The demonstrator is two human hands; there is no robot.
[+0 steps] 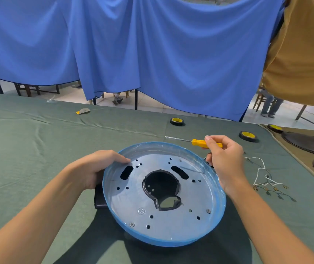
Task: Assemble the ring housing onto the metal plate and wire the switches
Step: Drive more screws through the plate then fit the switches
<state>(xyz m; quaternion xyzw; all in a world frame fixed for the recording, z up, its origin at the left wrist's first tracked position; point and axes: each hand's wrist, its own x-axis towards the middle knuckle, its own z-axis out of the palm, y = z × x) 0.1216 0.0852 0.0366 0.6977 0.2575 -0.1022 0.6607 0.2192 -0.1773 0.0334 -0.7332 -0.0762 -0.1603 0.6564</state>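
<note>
Two grips: left hand (95, 168) on the ring housing (171, 242) rim, right hand (226, 159) on a screwdriver (198, 142) pointing left.

Blue-filmed ring housing (171, 242) holds the round, perforated metal plate (133, 197) inside.

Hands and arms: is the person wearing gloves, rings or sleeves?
No. The left hand and right hand are bare: no gloves, rings or watch show. The forearms are bare too, and no sleeve reaches into view.
</note>
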